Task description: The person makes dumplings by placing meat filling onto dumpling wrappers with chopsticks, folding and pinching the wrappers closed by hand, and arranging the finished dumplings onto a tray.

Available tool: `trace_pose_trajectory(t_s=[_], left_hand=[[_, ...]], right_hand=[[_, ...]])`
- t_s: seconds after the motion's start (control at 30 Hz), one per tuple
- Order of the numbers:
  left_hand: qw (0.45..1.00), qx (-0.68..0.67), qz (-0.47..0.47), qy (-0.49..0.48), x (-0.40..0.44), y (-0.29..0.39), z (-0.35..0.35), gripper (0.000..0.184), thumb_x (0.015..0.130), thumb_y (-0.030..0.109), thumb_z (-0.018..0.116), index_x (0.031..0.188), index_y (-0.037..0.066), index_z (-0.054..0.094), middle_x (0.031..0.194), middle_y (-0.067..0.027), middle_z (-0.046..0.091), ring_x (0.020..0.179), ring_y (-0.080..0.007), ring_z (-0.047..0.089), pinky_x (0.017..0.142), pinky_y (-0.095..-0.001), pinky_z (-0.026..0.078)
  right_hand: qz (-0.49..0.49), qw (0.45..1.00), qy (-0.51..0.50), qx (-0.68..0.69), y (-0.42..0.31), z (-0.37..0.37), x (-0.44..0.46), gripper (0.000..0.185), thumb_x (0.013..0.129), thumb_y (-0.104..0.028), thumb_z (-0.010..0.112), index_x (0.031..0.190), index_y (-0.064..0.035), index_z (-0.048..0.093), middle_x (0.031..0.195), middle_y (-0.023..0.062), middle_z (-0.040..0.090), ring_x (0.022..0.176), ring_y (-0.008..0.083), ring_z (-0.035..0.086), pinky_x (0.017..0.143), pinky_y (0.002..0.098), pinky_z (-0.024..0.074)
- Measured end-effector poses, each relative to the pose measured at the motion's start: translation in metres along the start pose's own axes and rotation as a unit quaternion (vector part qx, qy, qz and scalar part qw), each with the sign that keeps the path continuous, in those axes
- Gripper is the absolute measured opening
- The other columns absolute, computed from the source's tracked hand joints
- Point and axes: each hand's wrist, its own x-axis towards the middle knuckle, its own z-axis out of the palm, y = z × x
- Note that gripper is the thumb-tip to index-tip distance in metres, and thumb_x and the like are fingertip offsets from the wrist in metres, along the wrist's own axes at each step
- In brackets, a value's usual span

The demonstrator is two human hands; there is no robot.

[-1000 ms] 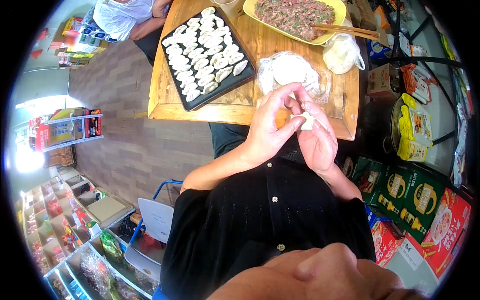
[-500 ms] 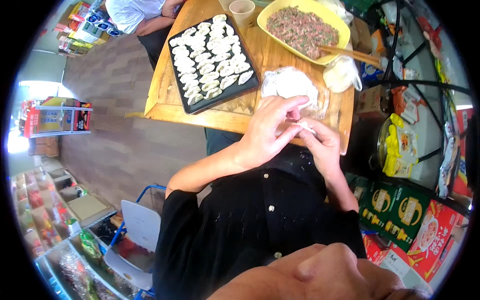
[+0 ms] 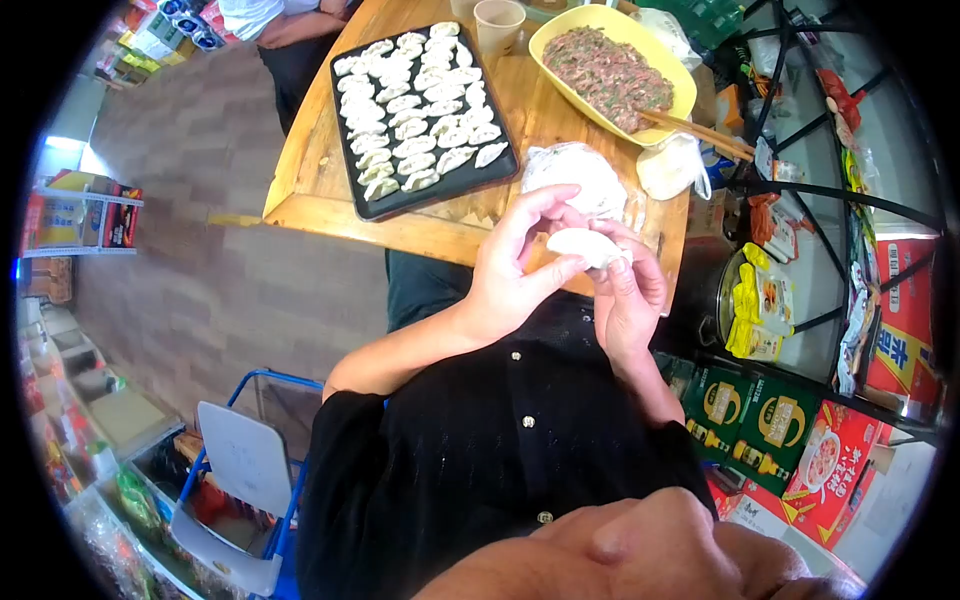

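Note:
A white folded dumpling (image 3: pixel 583 246) is held between both hands, over the table's near edge. My left hand (image 3: pixel 522 258) has its thumb and fingers at the dumpling's left side. My right hand (image 3: pixel 630 288) pinches its right end. Just beyond the hands, a white mass in clear plastic (image 3: pixel 577 178) lies on the wooden table (image 3: pixel 300 188). To the left is a black tray (image 3: pixel 450 185) with several rows of dumplings (image 3: pixel 412 130). A yellow bowl (image 3: pixel 683 95) of minced filling (image 3: pixel 608 75) stands at the back right, with chopsticks (image 3: pixel 700 135) resting in it.
A paper cup (image 3: pixel 498 26) stands behind the tray. A tied plastic bag (image 3: pixel 672 166) sits by the bowl. Another person (image 3: pixel 295 28) is at the table's far left. A chair (image 3: pixel 243 456) stands at the lower left, and shelves with packages (image 3: pixel 765 305) are on the right.
The dumpling shows more fully between the hands, a closed half-moon now. My right hand's fingers have curled in around its end. The camera view has shifted, moving the table within the frame.

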Motion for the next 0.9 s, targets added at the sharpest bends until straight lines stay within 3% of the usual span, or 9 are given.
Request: trace_pose_trajectory(t_s=[0.1,0.3,0.37,0.5,0.6,0.67,0.9], left_hand=[[0.996,-0.076,-0.025,0.025,-0.005,0.003,0.0,0.056,0.084,-0.004,0.065,0.134,0.0,0.043,0.103,-0.0056,0.055,0.102,-0.0127,0.054,0.094,-0.0276,0.042],[0.995,-0.075,-0.047,0.036,-0.011,0.011,-0.007,0.053,0.084,-0.007,0.063,0.133,0.001,0.044,0.097,-0.0037,0.056,0.097,-0.0108,0.055,0.093,-0.0265,0.043],[0.994,-0.082,-0.044,0.048,-0.012,0.011,-0.009,0.052,0.084,-0.006,0.063,0.132,0.001,0.046,0.096,-0.0033,0.056,0.096,-0.0106,0.055,0.092,-0.0265,0.043],[0.995,-0.083,-0.032,0.056,-0.014,0.013,-0.014,0.053,0.084,-0.006,0.064,0.132,0.0,0.045,0.095,-0.0031,0.056,0.095,-0.0108,0.056,0.091,-0.0264,0.044],[0.996,-0.056,-0.011,0.066,-0.015,0.013,-0.017,0.05,0.082,-0.006,0.065,0.129,0.002,0.05,0.095,-0.0041,0.059,0.092,-0.0117,0.058,0.087,-0.0266,0.045],[0.994,0.081,0.033,0.06,-0.017,0.013,-0.022,0.045,0.081,-0.006,0.066,0.123,0.003,0.056,0.094,-0.0059,0.061,0.088,-0.0142,0.06,0.082,-0.0272,0.047],[0.981,0.151,0.104,0.069,-0.011,0.023,-0.025,0.042,0.078,-0.005,0.069,0.118,0.004,0.061,0.089,-0.006,0.062,0.081,-0.0166,0.059,0.075,-0.0281,0.047]], right_hand=[[-0.134,0.977,-0.041,-0.16,0.01,-0.004,0.0,0.017,0.09,-0.003,0.059,0.106,0.0014,0.062,0.119,0.0172,0.055,0.107,0.0229,0.055,0.095,0.0359,0.0429],[-0.126,0.955,-0.047,-0.265,0.001,0.015,0.0,0.019,0.086,0.003,0.063,0.106,0.0021,0.063,0.108,0.0136,0.057,0.103,0.0199,0.054,0.089,0.03,0.0436],[-0.115,0.937,-0.098,-0.314,0.001,0.013,0.002,0.02,0.086,0.003,0.064,0.106,0.0019,0.063,0.106,0.0121,0.057,0.1,0.0185,0.055,0.086,0.0282,0.0439],[-0.124,0.937,-0.095,-0.311,0.002,0.015,0.003,0.018,0.087,0.003,0.064,0.105,0.0019,0.063,0.104,0.0109,0.058,0.095,0.0176,0.056,0.083,0.0271,0.0445],[-0.12,0.929,-0.093,-0.338,-0.002,0.018,0.002,0.017,0.086,0.002,0.064,0.104,0.0019,0.064,0.103,0.0112,0.059,0.092,0.0173,0.056,0.08,0.0267,0.045],[-0.139,0.921,-0.105,-0.35,-0.002,0.018,0.004,0.017,0.086,0.002,0.065,0.103,0.002,0.064,0.102,0.0114,0.059,0.091,0.0173,0.056,0.078,0.0267,0.0451],[-0.166,0.894,-0.133,-0.395,-0.011,0.022,0.016,0.013,0.084,0.003,0.066,0.098,0.0022,0.065,0.098,0.0131,0.061,0.086,0.0186,0.058,0.074,0.0272,0.0456]])
